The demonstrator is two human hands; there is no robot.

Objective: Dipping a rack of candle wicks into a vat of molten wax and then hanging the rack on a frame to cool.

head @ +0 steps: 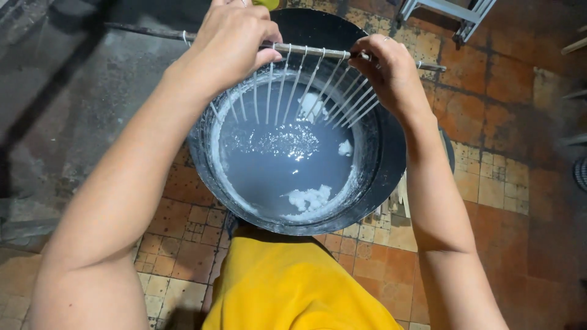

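Fingers of both hands — left hand (235, 40), right hand (391, 70) — pinched shut on the rod (312, 51) at upper centre; its hanging wicks (287, 91) looked thinly coated, above the wax pot (391, 153) — dipping barely begun.

Access to the black basin (391, 165) from above is barred across its far half by a rod (318, 52) carrying a row of hanging white sticks (293, 91), held at both ends. The near half over the pale liquid (275, 165) is open. White lumps (309, 198) float there. Tiled floor (183, 244) at both sides is free.
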